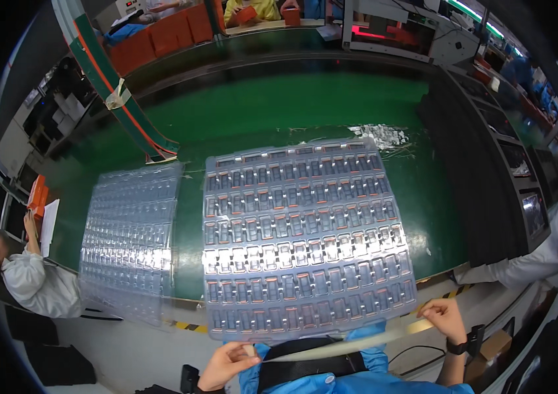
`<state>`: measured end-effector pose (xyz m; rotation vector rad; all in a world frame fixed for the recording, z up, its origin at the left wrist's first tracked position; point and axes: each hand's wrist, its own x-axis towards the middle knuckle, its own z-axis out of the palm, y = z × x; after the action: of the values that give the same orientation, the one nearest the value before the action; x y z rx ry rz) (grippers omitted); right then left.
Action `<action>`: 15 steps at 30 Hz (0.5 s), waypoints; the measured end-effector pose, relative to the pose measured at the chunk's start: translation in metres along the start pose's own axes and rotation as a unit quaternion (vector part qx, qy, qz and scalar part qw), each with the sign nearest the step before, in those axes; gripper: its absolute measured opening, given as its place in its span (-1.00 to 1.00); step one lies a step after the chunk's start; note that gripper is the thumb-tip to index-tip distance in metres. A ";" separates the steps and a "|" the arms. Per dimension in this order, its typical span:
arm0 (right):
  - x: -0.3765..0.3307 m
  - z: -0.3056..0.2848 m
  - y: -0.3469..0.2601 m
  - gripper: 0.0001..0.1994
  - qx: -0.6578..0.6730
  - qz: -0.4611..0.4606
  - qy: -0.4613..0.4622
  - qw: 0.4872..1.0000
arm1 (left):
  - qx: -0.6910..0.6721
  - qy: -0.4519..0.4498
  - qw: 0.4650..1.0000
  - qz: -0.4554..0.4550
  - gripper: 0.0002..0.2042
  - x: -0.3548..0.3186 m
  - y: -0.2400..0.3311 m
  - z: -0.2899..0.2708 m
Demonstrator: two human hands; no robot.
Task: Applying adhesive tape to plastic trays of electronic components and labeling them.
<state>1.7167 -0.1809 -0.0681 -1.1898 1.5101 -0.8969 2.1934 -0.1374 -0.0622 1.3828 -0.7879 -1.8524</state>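
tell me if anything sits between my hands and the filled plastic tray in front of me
Nothing visible does. The left hand and right hand are at the near edge of the filled tray, with a pale strip stretched between them.

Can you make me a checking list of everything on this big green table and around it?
Surface: shiny green conveyor belt, bare at the far side.
Job's things: wide clear plastic blister tray with rows of small pockets filled with small parts; long pale flat strip held across its near edge.
Clutter: empty clear plastic tray to the left; crumpled clear wrap behind.
Hands: left hand pinches one strip end, right hand the other.
Cables: thin dark cable near the right wrist.
Surroundings: seated co-workers in white coats on both sides; orange bins across the belt.
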 end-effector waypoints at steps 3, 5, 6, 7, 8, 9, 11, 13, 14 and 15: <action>-0.011 -0.044 -0.033 -0.79 -0.085 0.062 -0.061 0.993 | 0.043 0.031 0.998 0.040 -0.75 -0.029 0.008 -0.018; -0.017 -0.070 -0.042 -0.74 -0.074 -0.013 -0.059 0.995 | 0.109 0.066 0.989 0.076 -0.74 -0.043 0.005 -0.032; -0.014 -0.067 -0.031 -0.59 -0.028 -0.087 0.014 0.996 | 0.051 0.133 0.976 0.165 -0.77 -0.040 0.008 -0.047; -0.016 -0.071 -0.028 -0.50 0.002 -0.145 0.090 0.985 | -0.014 0.208 0.947 0.246 -0.81 -0.048 0.008 -0.049; -0.016 -0.083 -0.030 -0.44 -0.007 -0.157 0.107 0.982 | -0.014 0.215 0.945 0.244 -0.81 -0.054 0.011 -0.050; -0.016 -0.090 -0.036 -0.44 -0.011 -0.174 0.081 0.981 | -0.052 0.238 0.933 0.265 -0.84 -0.059 0.022 -0.048; -0.011 -0.096 -0.043 -0.44 -0.009 -0.192 0.042 0.981 | -0.089 0.276 0.913 0.287 -0.88 -0.063 0.035 -0.045; -0.009 -0.096 -0.048 -0.47 -0.122 -0.240 0.112 0.957 | -0.029 0.335 0.894 0.296 -0.87 -0.059 0.041 -0.046; -0.012 -0.108 -0.041 -0.56 -0.166 -0.269 0.112 0.942 | 0.001 0.366 0.881 0.300 -0.86 -0.058 0.046 -0.048; -0.015 -0.112 -0.037 -0.56 -0.208 -0.273 0.166 0.924 | 0.004 0.380 0.875 0.301 -0.86 -0.055 0.050 -0.049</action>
<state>1.6182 -0.1781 -0.0017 -1.9085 1.7238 -1.2285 2.2603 -0.1253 -0.0039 1.4816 -0.6825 -0.7259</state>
